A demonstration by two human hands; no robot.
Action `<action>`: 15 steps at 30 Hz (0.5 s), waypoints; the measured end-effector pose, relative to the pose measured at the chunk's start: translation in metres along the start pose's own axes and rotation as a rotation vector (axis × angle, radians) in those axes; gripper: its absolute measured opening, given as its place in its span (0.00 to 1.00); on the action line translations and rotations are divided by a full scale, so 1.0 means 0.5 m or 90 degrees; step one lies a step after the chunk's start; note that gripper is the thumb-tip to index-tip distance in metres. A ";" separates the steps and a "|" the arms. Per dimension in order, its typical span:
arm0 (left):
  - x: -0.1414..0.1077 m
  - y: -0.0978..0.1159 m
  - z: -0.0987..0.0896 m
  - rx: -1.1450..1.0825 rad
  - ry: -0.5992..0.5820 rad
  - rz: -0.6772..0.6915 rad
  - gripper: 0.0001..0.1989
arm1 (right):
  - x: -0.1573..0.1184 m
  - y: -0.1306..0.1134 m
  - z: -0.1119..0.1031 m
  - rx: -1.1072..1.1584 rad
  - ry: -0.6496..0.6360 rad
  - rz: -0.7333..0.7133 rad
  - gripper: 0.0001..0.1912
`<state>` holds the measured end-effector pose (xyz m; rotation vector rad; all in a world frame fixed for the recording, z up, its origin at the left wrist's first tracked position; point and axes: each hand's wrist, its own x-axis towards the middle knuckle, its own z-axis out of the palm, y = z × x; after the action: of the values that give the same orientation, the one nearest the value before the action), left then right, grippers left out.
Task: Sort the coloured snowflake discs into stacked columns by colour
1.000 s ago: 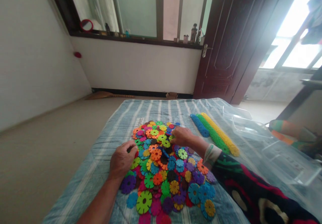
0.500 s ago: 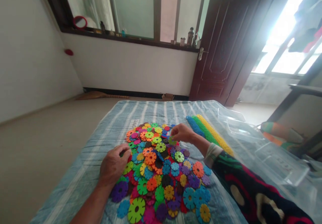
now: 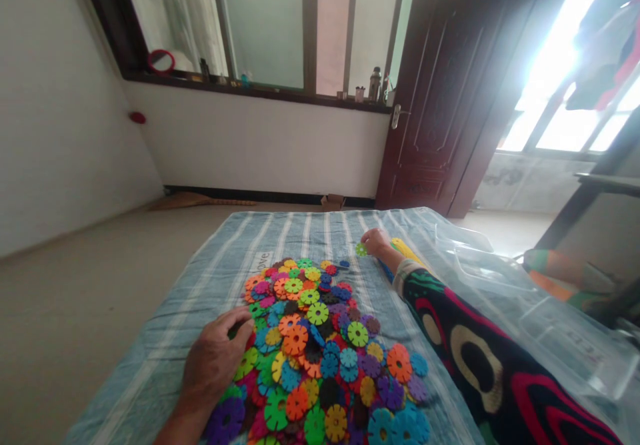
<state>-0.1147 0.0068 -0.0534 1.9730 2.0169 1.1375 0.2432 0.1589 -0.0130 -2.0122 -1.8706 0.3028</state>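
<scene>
So starting on the left, the left hand (image 3: 215, 352) is resting by the near-left edge of a big messy pile of slotted plastic discs (image 3: 303, 348), fingers curled in. Can't honestly tell whether it's pinching one or just parked there, since the back of the hand blocks the view. The pile spreads down the middle of the striped cloth (image 3: 145, 372), every colour mixed up and overlapping. Past its far right edge there's one light green disc (image 3: 361, 250) up in the fingers of the right hand (image 3: 379, 240), a narrow pinch on the rim, with most of the disc poking out to the left, clear of the pile. Just right of that hand you get bits of a yellow row (image 3: 406, 249) and a blue row (image 3: 385, 270), partly behind the arm. Way over right are some clear plastic boxes (image 3: 575, 332), well apart from the disc. I'd call the step in hand one disc picked out and held near the rows. My take is the next move calls for a steady pinch and maybe a small turn of the wrist, minding that the forearm and sleeve (image 3: 480, 358) don't drag across those rows.
</scene>
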 end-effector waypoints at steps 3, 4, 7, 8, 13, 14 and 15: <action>-0.001 0.000 -0.001 -0.001 0.002 0.002 0.16 | 0.019 0.002 0.012 -0.037 -0.024 0.026 0.18; -0.001 0.000 -0.001 0.000 0.002 0.002 0.16 | 0.025 0.003 0.013 -0.049 -0.028 0.028 0.18; -0.001 -0.002 0.002 0.000 0.003 0.001 0.16 | 0.035 0.006 0.007 -0.086 -0.029 0.024 0.17; -0.001 -0.003 0.003 0.000 0.002 -0.001 0.16 | 0.036 0.006 0.004 -0.099 -0.027 0.018 0.17; -0.002 -0.005 0.006 -0.004 -0.010 -0.014 0.17 | 0.029 -0.006 0.001 -0.144 -0.040 -0.066 0.16; -0.001 -0.004 0.005 -0.006 -0.016 -0.018 0.17 | 0.027 -0.010 0.003 -0.149 -0.049 -0.090 0.17; -0.001 -0.004 0.005 -0.008 -0.022 -0.023 0.17 | 0.025 -0.013 0.007 -0.153 -0.058 -0.112 0.19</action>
<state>-0.1148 0.0074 -0.0566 1.9297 2.0152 1.0979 0.2369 0.1721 -0.0121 -1.9926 -2.2165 0.1293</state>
